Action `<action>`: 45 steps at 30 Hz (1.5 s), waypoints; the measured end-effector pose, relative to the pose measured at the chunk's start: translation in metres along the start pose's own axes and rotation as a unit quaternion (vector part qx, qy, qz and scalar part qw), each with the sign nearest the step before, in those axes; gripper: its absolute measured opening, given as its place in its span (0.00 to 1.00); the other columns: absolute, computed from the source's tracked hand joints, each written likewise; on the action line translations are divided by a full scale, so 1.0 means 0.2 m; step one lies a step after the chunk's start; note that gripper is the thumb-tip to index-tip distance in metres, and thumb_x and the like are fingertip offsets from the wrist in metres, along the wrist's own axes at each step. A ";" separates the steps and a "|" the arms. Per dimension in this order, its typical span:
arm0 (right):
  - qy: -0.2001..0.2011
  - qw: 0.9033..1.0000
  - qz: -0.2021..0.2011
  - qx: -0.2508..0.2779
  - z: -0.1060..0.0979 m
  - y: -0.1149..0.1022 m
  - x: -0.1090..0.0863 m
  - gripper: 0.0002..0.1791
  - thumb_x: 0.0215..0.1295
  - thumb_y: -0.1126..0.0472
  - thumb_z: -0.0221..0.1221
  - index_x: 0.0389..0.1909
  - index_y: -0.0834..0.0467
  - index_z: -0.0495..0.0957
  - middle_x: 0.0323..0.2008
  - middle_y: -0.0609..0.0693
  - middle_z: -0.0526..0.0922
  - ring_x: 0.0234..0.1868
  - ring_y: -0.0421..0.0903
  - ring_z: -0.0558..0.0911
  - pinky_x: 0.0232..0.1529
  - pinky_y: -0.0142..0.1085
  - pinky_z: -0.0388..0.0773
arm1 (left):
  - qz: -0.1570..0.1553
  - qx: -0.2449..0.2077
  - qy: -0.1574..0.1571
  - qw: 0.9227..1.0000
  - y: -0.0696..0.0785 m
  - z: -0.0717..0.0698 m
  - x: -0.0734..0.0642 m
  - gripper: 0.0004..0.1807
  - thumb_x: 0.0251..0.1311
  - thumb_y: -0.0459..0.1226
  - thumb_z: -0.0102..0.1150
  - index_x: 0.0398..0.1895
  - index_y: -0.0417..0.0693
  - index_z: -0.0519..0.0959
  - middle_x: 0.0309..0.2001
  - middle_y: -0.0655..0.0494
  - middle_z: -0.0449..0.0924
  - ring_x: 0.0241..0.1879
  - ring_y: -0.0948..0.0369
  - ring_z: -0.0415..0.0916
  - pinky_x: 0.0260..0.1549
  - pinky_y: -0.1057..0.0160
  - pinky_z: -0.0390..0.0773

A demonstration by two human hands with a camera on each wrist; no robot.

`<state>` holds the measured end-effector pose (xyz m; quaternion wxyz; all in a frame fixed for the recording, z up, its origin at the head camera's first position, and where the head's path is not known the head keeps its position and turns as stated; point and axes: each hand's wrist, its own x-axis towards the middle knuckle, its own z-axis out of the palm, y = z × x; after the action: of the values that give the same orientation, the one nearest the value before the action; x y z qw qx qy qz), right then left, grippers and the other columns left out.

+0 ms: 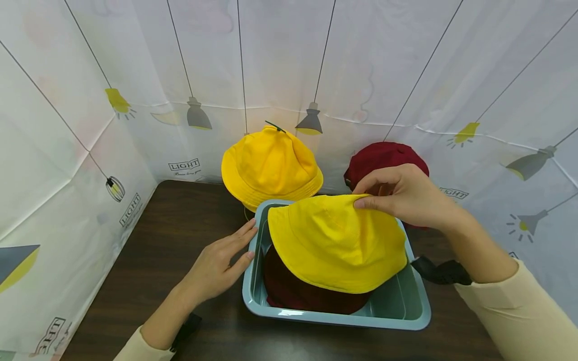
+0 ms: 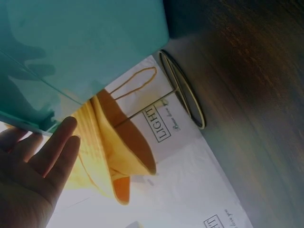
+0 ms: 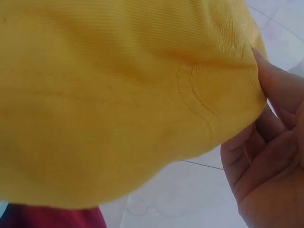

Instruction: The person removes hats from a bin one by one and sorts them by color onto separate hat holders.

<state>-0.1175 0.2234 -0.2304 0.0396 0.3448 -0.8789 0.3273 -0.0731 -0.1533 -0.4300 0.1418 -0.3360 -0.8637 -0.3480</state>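
Observation:
My right hand (image 1: 402, 195) pinches the top edge of a yellow bucket hat (image 1: 338, 240) between thumb and fingers. This hat hangs over a light-blue plastic basin (image 1: 334, 317), and its brim slants down to the left. In the right wrist view the yellow cloth (image 3: 118, 104) fills most of the picture. Below it, inside the basin, lies a dark red hat (image 1: 311, 296), partly covered. My left hand (image 1: 221, 260) has its fingers fairly straight, with the fingertips against the basin's left rim. From the left wrist view, the basin's outer wall (image 2: 90, 42) rises beside that hand (image 2: 33, 175).
Behind the basin, another yellow bucket hat (image 1: 273, 163) with a green sprig on top sits on a wire stand (image 2: 183, 90). A dark red hat (image 1: 384, 160) stands behind my right hand. A printed curtain (image 1: 280, 60) lines the back of the dark wooden table (image 1: 189, 235).

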 end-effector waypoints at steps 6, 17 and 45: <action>0.028 0.999 -0.028 -0.011 -0.04 -0.03 0.03 0.14 0.56 0.75 0.74 0.39 0.54 0.90 0.32 0.40 0.88 0.25 0.41 0.75 0.26 0.28 0.78 | 0.001 -0.003 0.002 1.000 0.00 0.00 0.00 0.29 0.75 0.39 0.58 0.76 0.41 0.70 0.79 0.51 0.64 0.71 0.51 0.71 0.64 0.44 0.76; 0.084 0.995 -0.001 -0.052 -0.13 -0.12 0.06 0.09 0.60 0.73 0.73 0.39 0.59 0.90 0.32 0.44 0.88 0.27 0.40 0.78 0.30 0.25 0.80 | 0.010 -0.004 0.006 1.000 -0.01 0.00 0.00 0.30 0.74 0.38 0.58 0.77 0.41 0.69 0.79 0.51 0.64 0.71 0.52 0.71 0.64 0.44 0.76; 0.225 0.972 0.015 -0.071 -0.24 -0.22 0.33 0.06 0.67 0.67 0.70 0.43 0.64 0.90 0.33 0.39 0.88 0.29 0.37 0.82 0.34 0.20 0.80 | 0.005 -0.004 0.003 1.000 -0.01 0.00 0.00 0.30 0.74 0.39 0.58 0.77 0.42 0.69 0.79 0.53 0.64 0.71 0.52 0.72 0.64 0.44 0.77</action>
<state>-0.1474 0.1892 -0.1489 0.2562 0.2455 -0.8733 0.3339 -0.0744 -0.1537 -0.4305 0.1452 -0.3399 -0.8602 -0.3514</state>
